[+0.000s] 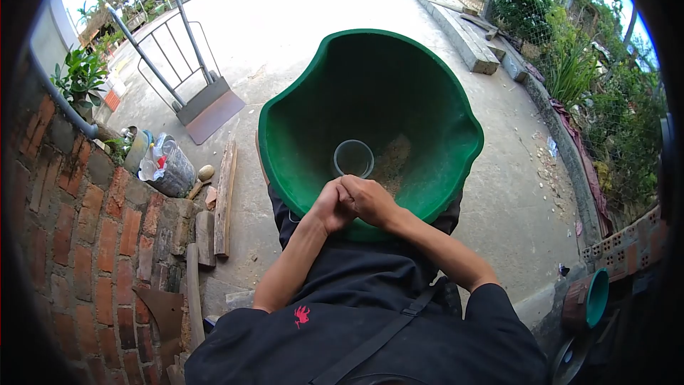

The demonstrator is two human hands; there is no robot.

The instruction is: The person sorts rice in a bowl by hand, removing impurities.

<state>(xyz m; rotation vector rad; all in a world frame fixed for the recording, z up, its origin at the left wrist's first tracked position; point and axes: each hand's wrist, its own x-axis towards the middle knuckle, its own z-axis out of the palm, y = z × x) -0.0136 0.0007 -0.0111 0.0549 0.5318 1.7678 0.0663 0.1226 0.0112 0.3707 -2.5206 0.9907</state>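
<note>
My left hand [330,207] and my right hand [370,199] are pressed together over the near side of a large green tub [288,171]. Both have curled, closed fingers; what they hold, if anything, is hidden between them. A thin pale strand shows beside my left wrist. Just beyond my knuckles is a clear plastic cup [354,159], its round rim facing up and its near edge right at my right hand. Inside the tub, to the right of the cup, lies a small heap of tan grains [393,160]. The tub rests against my lap, tilted toward me.
A metal hand truck [210,107] stands on the concrete to the left. Nearer are a grey bucket [173,171] with rubbish, wooden planks [226,199] and a brick wall [89,249]. Concrete beams [456,28] and plants line the right, with a small green-lined container [597,298] lower down.
</note>
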